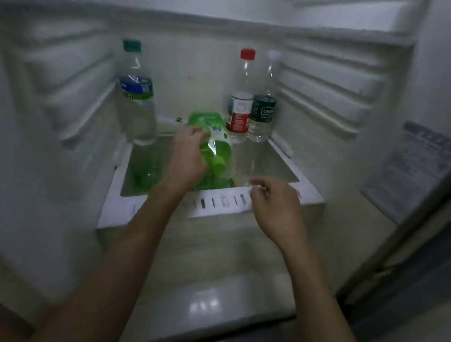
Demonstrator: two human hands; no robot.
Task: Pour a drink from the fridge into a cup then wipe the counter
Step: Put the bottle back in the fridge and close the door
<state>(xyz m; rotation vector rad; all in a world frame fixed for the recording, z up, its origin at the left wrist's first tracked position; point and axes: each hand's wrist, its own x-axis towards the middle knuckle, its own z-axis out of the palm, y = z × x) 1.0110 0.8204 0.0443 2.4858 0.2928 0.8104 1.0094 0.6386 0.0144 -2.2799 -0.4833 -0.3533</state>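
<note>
Here the person is leaning into the open fridge (330, 79), and the left hand (187, 158) is gripping a green bottle (215, 141), its fingers (195, 134) clenched around the clear upper part just below the label. The bottle is tilting steeply, with its green cap (219, 165) pointing down toward the viewer beside the heel of that hand and its base lifting up toward the back wall. Under the fingers a glass shelf (272, 160) with a white frame is mirroring the green of the bottle.

The right hand (275, 205) is hovering well to the right of the gripping fingers, above the front edge of the shelf, loosely curled and grasping nothing; its fingertips (255, 183) are nearing the cap but staying apart from it.

Beyond the gripping fingers, at the back of the shelf, a clear bottle with a red cap (239, 113) and a clear bottle with a dark green label (263, 112) are standing upright and touching. Far to the left of the fingers, a clear bottle with a teal cap (137, 99) is standing alone. The fridge door (417, 166) is hanging open at the right, beyond the empty hand.
</note>
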